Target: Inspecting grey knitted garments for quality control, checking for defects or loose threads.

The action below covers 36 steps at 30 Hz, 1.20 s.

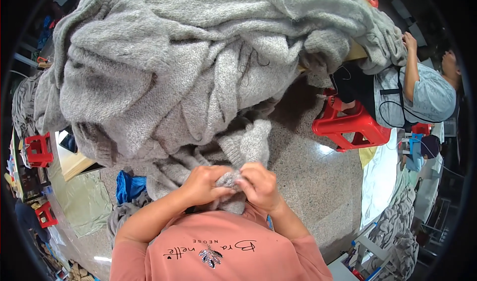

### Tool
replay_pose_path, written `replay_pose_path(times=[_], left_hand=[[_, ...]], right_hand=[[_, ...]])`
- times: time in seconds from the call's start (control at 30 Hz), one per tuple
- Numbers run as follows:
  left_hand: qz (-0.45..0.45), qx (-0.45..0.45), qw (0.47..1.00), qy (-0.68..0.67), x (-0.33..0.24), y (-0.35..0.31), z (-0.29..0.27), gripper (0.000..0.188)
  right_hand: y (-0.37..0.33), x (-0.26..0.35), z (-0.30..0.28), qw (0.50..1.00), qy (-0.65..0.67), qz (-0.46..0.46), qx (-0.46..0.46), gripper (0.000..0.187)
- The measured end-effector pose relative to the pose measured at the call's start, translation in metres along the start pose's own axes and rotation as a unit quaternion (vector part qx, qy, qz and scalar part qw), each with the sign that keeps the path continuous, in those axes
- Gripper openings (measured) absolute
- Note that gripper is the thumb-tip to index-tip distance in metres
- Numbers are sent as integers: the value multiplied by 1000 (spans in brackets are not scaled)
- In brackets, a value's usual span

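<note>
Close to my body, both hands grip a grey knitted garment (254, 141). My left hand (204, 184) is closed round a bunched bit of the knit, thumb on the near side. Right beside it, my right hand (259, 185) pinches the same bunched part between thumb and fingers. The rest of the garment hangs over my lap and runs up toward a big heap of grey knitwear (149, 72) in front of me. Dark loose threads (254, 61) lie on the heap. What exactly sits between my fingertips is too small to make out.
A co-worker in a light grey top (431, 95) sits at the right, a hand on the heap's edge. Red plastic stools (355, 127) stand on the speckled floor (313, 181). At the left are a phone (67, 141), a blue cloth (130, 185) and a pale green sheet (82, 201).
</note>
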<state>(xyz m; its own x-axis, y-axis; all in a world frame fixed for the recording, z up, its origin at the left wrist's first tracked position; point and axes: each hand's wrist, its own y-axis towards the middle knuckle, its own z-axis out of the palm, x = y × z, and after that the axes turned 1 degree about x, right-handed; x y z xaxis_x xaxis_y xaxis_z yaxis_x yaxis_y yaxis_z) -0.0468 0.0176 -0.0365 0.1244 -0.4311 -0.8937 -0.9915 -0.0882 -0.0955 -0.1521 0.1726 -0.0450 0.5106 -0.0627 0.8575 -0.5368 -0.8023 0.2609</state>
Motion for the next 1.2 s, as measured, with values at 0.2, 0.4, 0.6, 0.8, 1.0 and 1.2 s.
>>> replay_pose_path(times=[0.2, 0.4, 0.6, 0.8, 1.0, 1.2], left_hand=[[62, -4, 998, -14, -17, -35, -45, 19], [-13, -134, 991, 21, -3, -33, -18, 40], [-214, -96, 968, 84, 54, -137, -52, 33], [-600, -507, 555, 274, -38, -531, -116, 19], [-573, -755, -146, 282, -304, -695, 77, 48], [-588, -635, -379, 327, -328, -629, 164, 51]], right_hand=[[15, -16, 9, 981, -146, 50, 115, 35], [6, -19, 41, 971, -11, -34, 234, 17], [12, -3, 35, 976, 105, 6, 191, 24], [15, -48, 76, 943, -53, 66, 323, 20], [13, -100, 134, 817, -271, -88, 502, 38], [30, -130, 141, 788, -189, 73, 581, 35]])
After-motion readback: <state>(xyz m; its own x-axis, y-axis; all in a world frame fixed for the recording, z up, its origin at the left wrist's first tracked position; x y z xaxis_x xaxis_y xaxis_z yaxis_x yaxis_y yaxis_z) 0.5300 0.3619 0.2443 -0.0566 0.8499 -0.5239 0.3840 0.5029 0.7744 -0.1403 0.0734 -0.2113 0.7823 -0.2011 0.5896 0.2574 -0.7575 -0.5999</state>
